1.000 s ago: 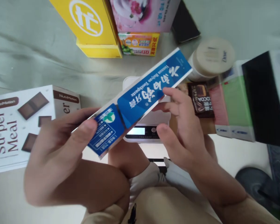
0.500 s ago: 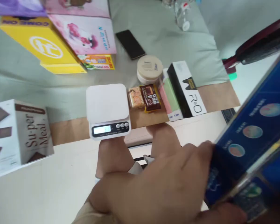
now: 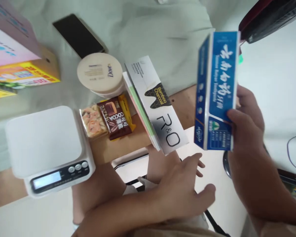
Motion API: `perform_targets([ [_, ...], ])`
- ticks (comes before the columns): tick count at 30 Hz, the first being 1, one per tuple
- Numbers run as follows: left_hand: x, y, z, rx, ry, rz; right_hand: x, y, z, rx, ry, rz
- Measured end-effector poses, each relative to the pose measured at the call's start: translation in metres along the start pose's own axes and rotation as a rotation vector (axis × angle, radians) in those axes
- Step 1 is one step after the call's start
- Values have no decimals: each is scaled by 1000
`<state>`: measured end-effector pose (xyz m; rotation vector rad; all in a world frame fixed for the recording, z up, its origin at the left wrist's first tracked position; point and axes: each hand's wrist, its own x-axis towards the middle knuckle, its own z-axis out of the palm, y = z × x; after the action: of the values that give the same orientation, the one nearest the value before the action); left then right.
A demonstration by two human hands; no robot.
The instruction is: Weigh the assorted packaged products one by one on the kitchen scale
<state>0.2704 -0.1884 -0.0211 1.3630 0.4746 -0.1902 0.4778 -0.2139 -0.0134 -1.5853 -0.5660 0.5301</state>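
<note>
My right hand (image 3: 248, 118) grips a blue toothpaste box (image 3: 223, 89) by its right edge and holds it upright in the air. Lower and to the left, my left hand (image 3: 185, 184) is empty, its fingers and thumb spread apart. Nearest to that hand lies a silver toothpaste box (image 3: 160, 108) marked R&O, at the edge of the covered surface. A white digital scale (image 3: 45, 141) with a lit display and a bare platform stands at the left; its digits are too washed out to read.
Between scale and silver box are a nut snack bar (image 3: 93, 121), a brown cocoa snack packet (image 3: 115, 118) and a round Dove tub (image 3: 100, 72). A black phone (image 3: 77, 34) lies behind. Several boxes, one of them orange and yellow (image 3: 27, 74), stand at far left.
The blue toothpaste box has swung upright, away from my body, in my right hand. My left hand has come off it. The view has shifted right and closer.
</note>
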Motion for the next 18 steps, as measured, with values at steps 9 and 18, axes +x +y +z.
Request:
perform_targets([
  [9,14,-11,-18,-99,53,100,46,21,41,-196,-520,-3],
  [18,2,-22,-33,-22,270,346,42,20,50,-436,-545,-103],
])
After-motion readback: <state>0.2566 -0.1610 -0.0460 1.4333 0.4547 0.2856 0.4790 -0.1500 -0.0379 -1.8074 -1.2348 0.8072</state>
